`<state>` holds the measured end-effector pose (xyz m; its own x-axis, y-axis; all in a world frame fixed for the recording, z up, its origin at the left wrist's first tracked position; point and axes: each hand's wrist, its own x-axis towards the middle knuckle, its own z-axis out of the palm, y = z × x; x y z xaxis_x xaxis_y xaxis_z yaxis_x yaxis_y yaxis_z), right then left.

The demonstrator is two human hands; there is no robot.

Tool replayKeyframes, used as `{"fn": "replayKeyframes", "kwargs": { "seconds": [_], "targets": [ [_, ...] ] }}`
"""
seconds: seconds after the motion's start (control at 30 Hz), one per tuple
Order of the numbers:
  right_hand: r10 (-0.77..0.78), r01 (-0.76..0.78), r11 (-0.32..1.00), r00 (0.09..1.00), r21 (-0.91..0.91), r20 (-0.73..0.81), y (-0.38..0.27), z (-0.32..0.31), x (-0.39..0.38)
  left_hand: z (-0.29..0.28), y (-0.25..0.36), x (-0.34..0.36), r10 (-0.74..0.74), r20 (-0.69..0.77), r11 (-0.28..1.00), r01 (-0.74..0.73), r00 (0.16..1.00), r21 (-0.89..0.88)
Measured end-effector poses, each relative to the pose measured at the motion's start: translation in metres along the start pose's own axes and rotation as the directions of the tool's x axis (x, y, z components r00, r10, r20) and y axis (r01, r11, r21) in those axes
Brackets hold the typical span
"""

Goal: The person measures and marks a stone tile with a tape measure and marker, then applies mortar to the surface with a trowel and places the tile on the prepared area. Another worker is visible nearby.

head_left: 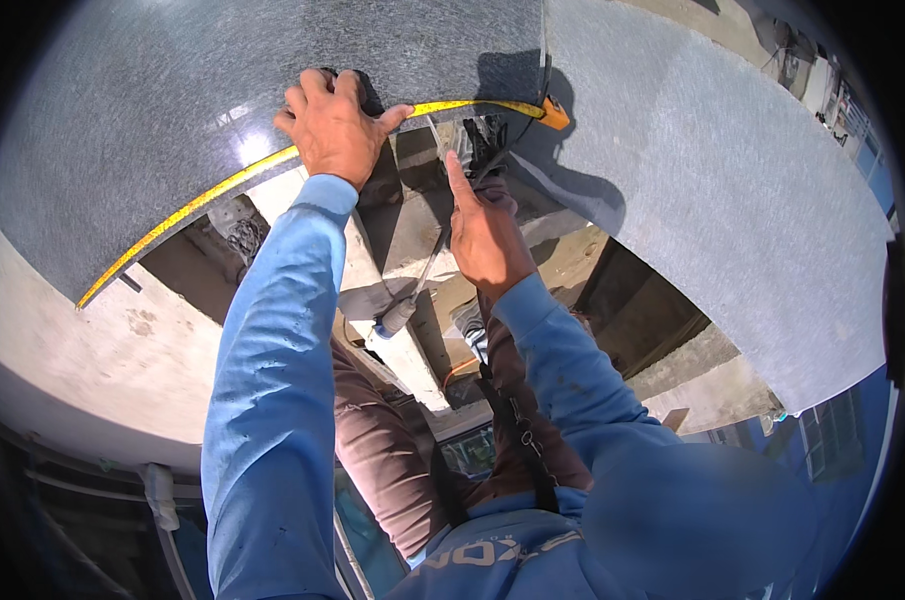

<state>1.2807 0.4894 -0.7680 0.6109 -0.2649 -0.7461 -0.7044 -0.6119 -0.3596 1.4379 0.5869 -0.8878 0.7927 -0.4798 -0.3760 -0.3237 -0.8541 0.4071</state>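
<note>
My left hand (335, 125) lies with fingers spread on a dark grey speckled panel (222, 70), across the yellow tape blade at its near edge. The tape measure's blade (192, 207) runs along that curved-looking edge from the lower left to its orange-yellow case (554, 113) at the right corner. My right hand (487, 240) is lower, just below the panel edge. Its index finger points up and the other fingers curl closed; what they hold, if anything, is hidden. Beside the fingertip is a dark and clear object (477, 140), whose kind I cannot make out.
A lighter grey panel (712, 180) adjoins on the right. Below the edges are a pale beam (397, 350), deep gaps and a hanging cable with a grey-blue connector (396, 318). A black strap with metal rings (525, 432) hangs by my legs. A pale ledge (102, 350) curves at left.
</note>
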Motion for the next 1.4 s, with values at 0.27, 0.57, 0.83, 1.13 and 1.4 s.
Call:
{"fn": "replayKeyframes", "kwargs": {
  "seconds": [0.27,0.57,0.83,1.13,1.4],
  "targets": [
    [-0.002,0.002,1.000,1.000,-0.005,0.025,0.010,-0.001,0.007,0.009,-0.006,-0.003,0.049,-0.023,0.999,-0.049,0.999,0.022],
    [0.042,-0.040,0.998,0.997,-0.041,0.065,0.008,0.000,0.011,0.016,-0.016,-0.006,0.128,-0.070,0.991,-0.126,0.989,0.036],
    [0.047,-0.044,0.997,0.997,-0.061,0.062,0.008,0.003,0.010,0.014,-0.012,-0.006,0.109,-0.052,0.992,-0.105,0.993,0.064],
    [0.026,-0.023,0.997,0.999,-0.073,0.037,0.006,0.007,0.008,0.011,-0.011,-0.006,0.095,-0.027,0.994,-0.093,0.995,0.057],
    [0.057,-0.052,0.995,0.997,-0.090,0.050,-0.006,0.000,0.011,0.015,-0.015,-0.005,0.121,-0.080,0.992,-0.119,0.989,0.034]
  ]
}}
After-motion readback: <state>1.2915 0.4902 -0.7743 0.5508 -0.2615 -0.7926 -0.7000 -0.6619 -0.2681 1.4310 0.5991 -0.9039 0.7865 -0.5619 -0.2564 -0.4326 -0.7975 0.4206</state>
